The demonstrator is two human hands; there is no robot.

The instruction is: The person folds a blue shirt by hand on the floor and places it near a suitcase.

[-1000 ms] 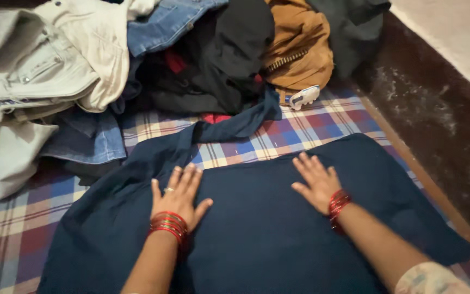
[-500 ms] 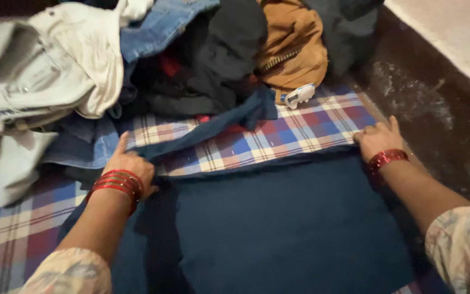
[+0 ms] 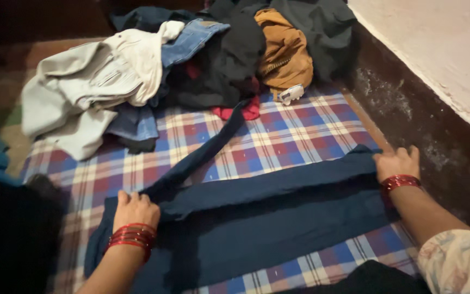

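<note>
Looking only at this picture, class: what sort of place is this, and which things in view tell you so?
Probably a room in a home, on a floor or low bed. A checked sheet lies beside a plastered wall, a heap of clothes is piled on it, and both hands grip a navy cloth spread flat.

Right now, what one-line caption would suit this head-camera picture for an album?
Left hand and right hand grip the folded edge of a navy cloth on a plaid sheet.
</note>
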